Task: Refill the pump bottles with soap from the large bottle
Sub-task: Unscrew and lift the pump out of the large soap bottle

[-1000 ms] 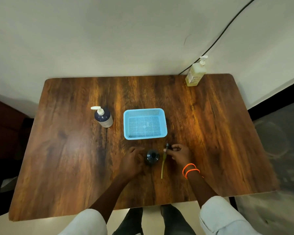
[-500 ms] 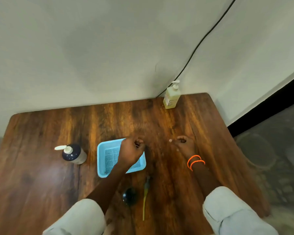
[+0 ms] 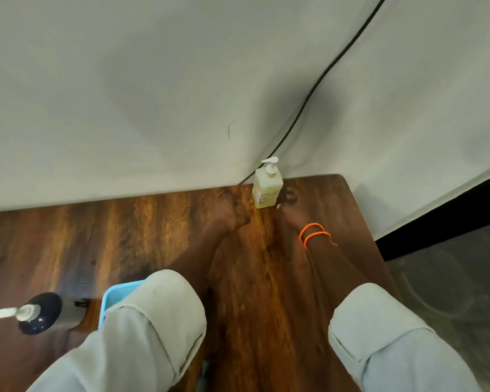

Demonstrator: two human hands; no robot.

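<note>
The large bottle (image 3: 267,188) of pale yellow soap stands upright at the far edge of the table (image 3: 125,236), against the wall and just in front of where a black cable (image 3: 317,89) drops behind the tabletop, so the person has to lean well forward with both arms stretched out to get to it. That reach explains why the 2 rolled-up sleeves fill the lower part of the view and cover most of the blue basket (image 3: 116,295), of which only 1 corner shows. The left hand (image 3: 232,215) is low over the wood just left of the bottle's base, its fingers curled loosely and not wrapped round anything; whether a fingertip brushes the bottle cannot be told. The right hand (image 3: 290,206), the one with 2 orange bands (image 3: 313,234) at the wrist, has come up on the bottle's right side, with its fingers reaching behind or beside the base in shadow; it looks partly open, and I cannot tell whether it is already touching the plastic. Neither hand appears to have closed on the bottle yet. A dark pump bottle (image 3: 44,312) with a white pump head stands at the near left, well apart from both hands and with its pump in place, so by my reading no pouring has begun.
</note>
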